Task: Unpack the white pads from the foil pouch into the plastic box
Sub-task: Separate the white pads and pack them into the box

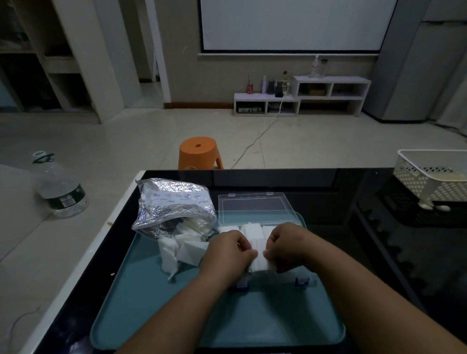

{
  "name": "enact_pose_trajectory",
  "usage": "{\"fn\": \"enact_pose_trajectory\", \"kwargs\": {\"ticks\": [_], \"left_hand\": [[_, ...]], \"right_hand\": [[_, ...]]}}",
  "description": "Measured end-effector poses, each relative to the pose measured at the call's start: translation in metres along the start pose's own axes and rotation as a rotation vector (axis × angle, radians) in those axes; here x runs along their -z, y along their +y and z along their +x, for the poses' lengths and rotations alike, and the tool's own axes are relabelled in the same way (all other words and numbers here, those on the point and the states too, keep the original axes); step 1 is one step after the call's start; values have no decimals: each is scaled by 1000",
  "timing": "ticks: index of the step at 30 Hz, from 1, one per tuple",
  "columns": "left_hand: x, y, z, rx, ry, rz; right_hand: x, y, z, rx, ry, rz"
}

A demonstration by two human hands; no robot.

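Observation:
A crumpled silver foil pouch (172, 205) lies open at the back left of a teal tray (272, 321). Loose white pads (176, 251) spill from its mouth onto the tray. A clear plastic box (257, 206) stands open in the middle of the tray, its lid tilted back, with white pads (251, 230) lined up inside. My left hand (227, 254) and my right hand (287, 245) meet over the box. Both pinch a stack of white pads (261, 260) between them, which hides the front part of the box.
The tray rests on a dark glossy table (388, 251). A white perforated basket (436, 177) sits at the table's right end. Beyond the far edge stands an orange stool (199, 153). A large water bottle (60, 185) stands on the floor to the left.

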State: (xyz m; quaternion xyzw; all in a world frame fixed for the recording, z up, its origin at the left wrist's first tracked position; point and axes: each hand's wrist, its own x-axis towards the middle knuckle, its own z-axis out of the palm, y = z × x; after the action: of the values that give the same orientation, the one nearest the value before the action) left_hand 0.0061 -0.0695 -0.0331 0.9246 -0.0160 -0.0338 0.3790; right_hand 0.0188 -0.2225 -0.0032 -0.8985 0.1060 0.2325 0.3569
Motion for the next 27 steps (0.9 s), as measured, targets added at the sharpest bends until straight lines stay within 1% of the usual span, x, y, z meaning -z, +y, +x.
{"fn": "enact_pose_trajectory", "kwargs": {"ticks": [3,7,12,15,19,21,24,27], "left_hand": [[0,0,0,-2,-34,32],[-4,0,-1,-35,-47,127],[-10,-2,-4,-91,-7,242],[-11,-4,-4,-88,16,226],[-8,-4,-2,-83,-56,172],[-6,-4,-1,-80,-97,180],[-5,-4,0,-80,-132,218],[-6,-3,1,-77,-142,257]], "right_hand": [[-2,-1,1,-13,0,6],[-5,-2,1,5,-3,-109],[-14,-2,3,47,20,-223],[-18,-1,3,62,46,-300],[-16,-3,6,50,24,-343],[-13,-3,6,36,2,-338],[-7,0,7,43,-7,-266],[-9,1,6,44,-29,-325]]}}
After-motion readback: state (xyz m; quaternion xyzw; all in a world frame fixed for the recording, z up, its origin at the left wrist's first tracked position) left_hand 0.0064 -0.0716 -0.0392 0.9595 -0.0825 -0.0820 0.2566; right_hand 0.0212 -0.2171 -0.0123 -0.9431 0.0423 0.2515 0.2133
